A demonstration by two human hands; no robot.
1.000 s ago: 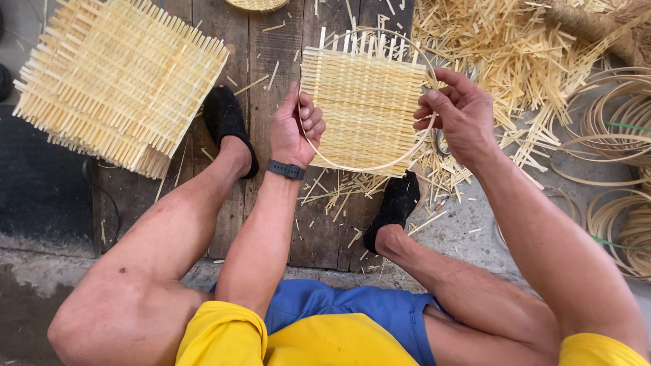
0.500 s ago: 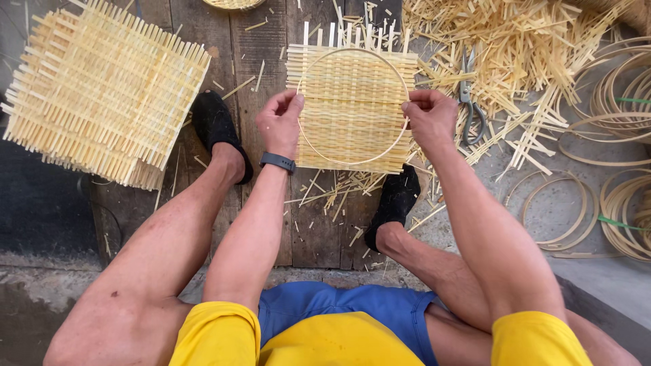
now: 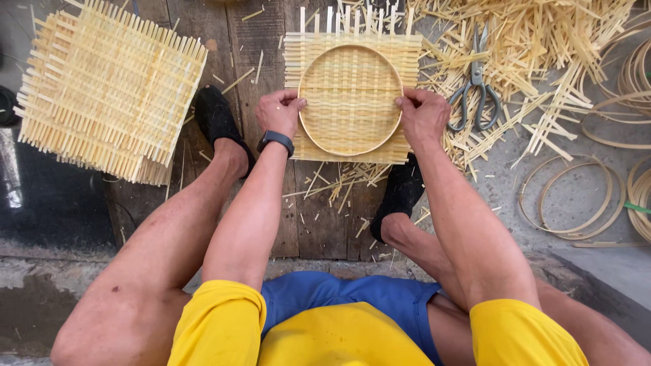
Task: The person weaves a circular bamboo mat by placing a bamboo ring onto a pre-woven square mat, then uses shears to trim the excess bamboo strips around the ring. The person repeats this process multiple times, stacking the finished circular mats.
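A square woven bamboo mat lies on dark wooden planks between my feet. A round bamboo hoop rests on top of it. My left hand grips the hoop's left rim and the mat under it. My right hand grips the hoop's right rim the same way. A dark band sits on my left wrist.
A stack of woven bamboo mats lies at the left. Scissors rest right of the mat among loose bamboo strips. Several bamboo hoops lie at the right on the concrete. My black shoes flank the mat.
The mat has come down flat onto the planks. Both hands have shifted from the mat's upper edges to the sides of the hoop, which now lies centred on the weave.
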